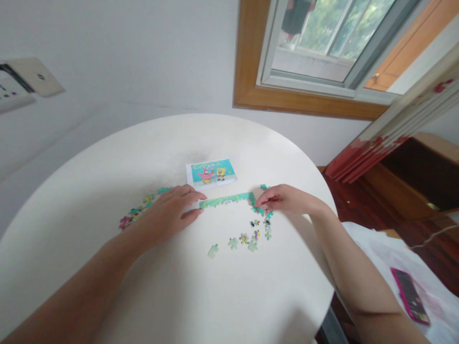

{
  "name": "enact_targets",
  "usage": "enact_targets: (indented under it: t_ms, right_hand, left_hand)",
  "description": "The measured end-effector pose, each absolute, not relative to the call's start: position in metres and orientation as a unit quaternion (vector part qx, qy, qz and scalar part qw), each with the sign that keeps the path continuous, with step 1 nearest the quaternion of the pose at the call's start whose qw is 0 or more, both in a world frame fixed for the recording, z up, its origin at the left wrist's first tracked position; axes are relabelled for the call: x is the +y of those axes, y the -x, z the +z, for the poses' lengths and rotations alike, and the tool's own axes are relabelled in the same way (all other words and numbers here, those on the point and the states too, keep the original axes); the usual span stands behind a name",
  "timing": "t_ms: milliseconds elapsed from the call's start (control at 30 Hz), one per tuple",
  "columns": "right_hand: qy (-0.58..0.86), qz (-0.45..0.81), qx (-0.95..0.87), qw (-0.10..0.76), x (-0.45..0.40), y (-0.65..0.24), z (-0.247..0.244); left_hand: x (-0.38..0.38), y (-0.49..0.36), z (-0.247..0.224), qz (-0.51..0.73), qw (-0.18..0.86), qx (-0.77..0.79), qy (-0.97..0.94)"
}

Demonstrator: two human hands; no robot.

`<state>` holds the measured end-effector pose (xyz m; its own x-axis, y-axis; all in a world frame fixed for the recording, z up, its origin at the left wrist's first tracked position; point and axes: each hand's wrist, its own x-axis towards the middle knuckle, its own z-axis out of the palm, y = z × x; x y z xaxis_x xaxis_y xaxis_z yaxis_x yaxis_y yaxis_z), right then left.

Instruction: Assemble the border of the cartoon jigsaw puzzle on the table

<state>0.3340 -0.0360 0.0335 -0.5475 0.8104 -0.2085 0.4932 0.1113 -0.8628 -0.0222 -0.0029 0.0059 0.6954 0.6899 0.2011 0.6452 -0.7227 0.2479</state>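
left hand (pixel 176 205): left of the frame's centre, palm down and unclenched, thumb and forefinger parted at one end of the strip.
right hand (pixel 278 198): right of centre, fingers bent together at the strip's other end; cannot tell whether they pinch a piece.
strip (pixel 226 200): joined teal puzzle pieces, mid-frame, flat on the tabletop (pixel 201 301) between both hands.
loose pieces (pixel 233 243): mostly pale green, scattered below the strip and toward the right; teal ones (pixel 269 215) lie close about the right hand.
pile (pixel 136 211): pink, yellow and teal pieces, left of centre, just beside the left hand.
picture (pixel 214 173): two cartoon figures on teal, just above the strip.
phone (pixel 410 296): pink-edged, lower right of the frame.
window (pixel 322 43): upper right.
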Motion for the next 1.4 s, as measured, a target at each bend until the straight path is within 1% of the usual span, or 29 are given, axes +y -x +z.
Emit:
enact_targets:
  t_ms: [167,233,367,533,667,833,1100,1233,1400]
  right_hand:
    - [0.426,0.448,-0.772,0.145,-0.037,-0.335,0.039]
    - [0.413,0.447,-0.780,0.146,-0.038,-0.335,0.042]
    - [0.409,0.479,-0.759,0.162,-0.038,-0.335,0.040]
    - [0.415,0.555,-0.693,0.198,-0.037,-0.333,0.036]
    - [0.432,0.581,-0.660,0.201,-0.036,-0.333,0.038]
    - [0.449,0.559,-0.667,0.201,-0.035,-0.334,0.042]
    - [0.456,0.480,-0.722,0.200,-0.034,-0.336,0.045]
    - [0.472,0.487,-0.705,0.206,-0.034,-0.336,0.044]
    - [0.504,0.511,-0.668,0.195,-0.034,-0.335,0.043]
  left_hand:
    - [-0.004,0.022,0.008,0.130,0.082,0.372,-0.915]
    - [-0.004,0.021,0.009,0.128,0.084,0.375,-0.914]
    - [-0.004,0.020,0.009,0.130,0.083,0.376,-0.914]
    - [-0.004,0.021,0.008,0.132,0.079,0.376,-0.914]
    - [-0.004,0.022,0.007,0.130,0.081,0.376,-0.914]
    - [-0.004,0.021,0.008,0.129,0.087,0.372,-0.915]
    - [-0.004,0.022,0.008,0.137,0.084,0.374,-0.913]
    - [-0.004,0.022,0.007,0.140,0.083,0.369,-0.915]
    - [-0.004,0.021,0.007,0.137,0.084,0.371,-0.915]
